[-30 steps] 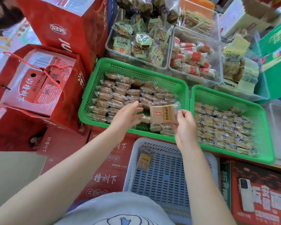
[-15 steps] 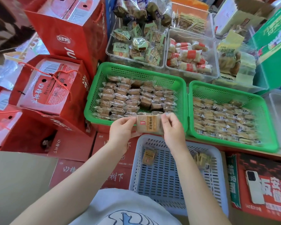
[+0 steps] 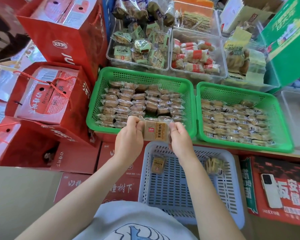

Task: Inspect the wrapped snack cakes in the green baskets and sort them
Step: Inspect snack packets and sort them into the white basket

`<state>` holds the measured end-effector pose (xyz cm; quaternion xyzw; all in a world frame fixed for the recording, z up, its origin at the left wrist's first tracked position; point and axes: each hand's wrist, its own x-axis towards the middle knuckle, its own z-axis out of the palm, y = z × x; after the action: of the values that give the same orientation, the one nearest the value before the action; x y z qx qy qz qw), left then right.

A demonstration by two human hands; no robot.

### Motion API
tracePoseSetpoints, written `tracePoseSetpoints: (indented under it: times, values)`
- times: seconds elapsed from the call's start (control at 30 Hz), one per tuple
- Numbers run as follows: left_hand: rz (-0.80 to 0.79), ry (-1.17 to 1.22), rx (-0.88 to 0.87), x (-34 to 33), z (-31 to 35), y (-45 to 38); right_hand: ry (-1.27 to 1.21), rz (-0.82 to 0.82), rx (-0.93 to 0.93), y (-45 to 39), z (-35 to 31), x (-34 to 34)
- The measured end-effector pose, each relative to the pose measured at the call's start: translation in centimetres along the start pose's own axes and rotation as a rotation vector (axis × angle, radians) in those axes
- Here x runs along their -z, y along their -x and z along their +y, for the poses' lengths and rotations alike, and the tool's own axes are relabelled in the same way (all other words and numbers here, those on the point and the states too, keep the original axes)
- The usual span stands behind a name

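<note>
The blue basket (image 3: 180, 191) is the roomiest spot: its slatted floor lies mostly bare, with only one wrapped cake (image 3: 157, 165) near its far left corner and another cake (image 3: 214, 165) near its far right. Beyond its far rim, both hands (image 3: 128, 139) (image 3: 180, 141) and the packet (image 3: 155, 131) they pinch block the way to the left green basket (image 3: 140, 75), which is packed with cakes, as is the right green basket (image 3: 246, 92) beside it. Left of the blue basket red boxes (image 3: 47, 94) stand stacked high, and to its right a phone (image 3: 271, 190) lies on a red carton (image 3: 284, 196).
</note>
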<state>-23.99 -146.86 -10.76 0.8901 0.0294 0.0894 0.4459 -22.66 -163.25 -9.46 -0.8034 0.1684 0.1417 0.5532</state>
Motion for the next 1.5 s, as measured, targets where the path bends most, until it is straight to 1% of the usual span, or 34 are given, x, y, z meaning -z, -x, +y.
tracePoseSetpoints:
  times: [0.1,0.13,0.2,0.27,0.3,0.33,0.4,0.47,0.5,0.57,0.63,0.77,0.83,0.9,1.0,1.03,1.1,1.17,1.2,1.27,1.3,1.33,1.4,1.43,1.47,1.5]
  values:
    - [-0.054,0.219,0.240,-0.1,0.2,-0.5,-0.010,0.029,0.019,0.2,0.3,-0.3]
    - [-0.072,0.314,0.337,-0.1,0.1,-0.8,-0.058,0.040,0.024,0.3,0.2,-0.3]
    - [-0.105,0.512,0.520,0.0,0.0,-1.1,-0.248,0.033,0.014,0.7,-0.2,-0.4]
    - [-0.150,0.555,0.614,0.0,-0.2,-1.0,-0.452,0.004,-0.011,0.9,-0.9,-0.4]
    - [-0.176,0.561,0.657,0.0,-0.1,-0.9,-0.509,-0.007,-0.014,0.9,-1.1,-0.4]
    - [-0.197,0.602,0.713,-0.1,-0.1,-0.9,-0.539,-0.017,-0.009,0.8,-1.2,-0.4]
    - [-0.241,0.787,0.852,0.0,0.2,-1.2,-0.547,-0.022,0.002,0.5,-1.1,-0.5]
    - [-0.265,0.958,0.933,0.3,0.5,-1.6,-0.543,-0.021,0.011,0.4,-1.1,-0.4]
    - [-0.287,1.010,0.933,0.5,0.7,-1.8,-0.549,-0.019,0.012,0.3,-1.1,-0.4]
    - [-0.349,1.078,0.866,0.8,0.8,-2.1,-0.563,-0.014,0.014,0.2,-1.2,-0.4]
    - [-0.379,1.113,0.808,1.1,0.6,-2.4,-0.572,-0.013,0.004,-0.2,-0.8,-0.2]
    - [-0.399,1.116,0.772,1.0,0.2,-3.2,-0.423,0.032,-0.055,-1.5,0.7,0.1]
    - [-0.411,1.094,0.741,0.6,0.1,-3.5,-0.388,0.036,-0.076,-2.2,1.1,0.0]
    - [-0.406,1.084,0.726,0.1,-0.2,-3.8,-0.374,-0.007,-0.102,-2.7,1.1,-0.1]
    - [-0.399,1.102,0.714,-0.5,-1.0,-4.7,-0.454,-0.170,-0.148,-3.4,0.8,0.1]
    - [-0.418,1.107,0.706,-0.6,-1.3,-5.1,-0.479,-0.198,-0.149,-3.8,0.7,0.2]
    - [-0.481,1.107,0.707,-0.7,-2.0,-5.9,-0.538,-0.178,-0.142,-4.8,0.7,0.4]
    - [-0.526,1.023,0.713,-1.0,-2.9,-6.6,-0.640,-0.118,-0.144,-6.2,0.8,0.6]
    - [-0.529,0.926,0.705,-1.3,-3.5,-7.0,-0.681,-0.078,-0.146,-7.0,0.7,0.7]
    - [-0.482,0.584,0.633,-1.9,-4.6,-7.7,-0.654,0.010,-0.149,-8.5,0.4,1.1]
    - [-0.438,0.381,0.559,-2.3,-5.1,-7.9,-0.553,0.051,-0.127,-9.4,0.4,1.2]
    - [-0.399,0.200,0.452,-2.6,-5.6,-8.1,-0.398,0.081,-0.084,-10.1,0.1,1.2]
    - [-0.349,-0.060,0.189,-3.6,-6.4,-8.2,-0.104,0.092,0.022,-11.4,-0.3,0.9]
    - [-0.349,-0.159,0.081,-4.1,-6.9,-8.2,-0.016,0.077,0.067,-12.1,-0.3,0.5]
    - [-0.376,-0.263,0.012,-4.6,-7.2,-8.3,0.061,0.051,0.103,-12.7,-0.4,0.0]
    - [-0.426,-0.362,-0.021,-5.0,-7.6,-8.4,0.167,0.037,0.148,-13.3,-0.3,-0.5]
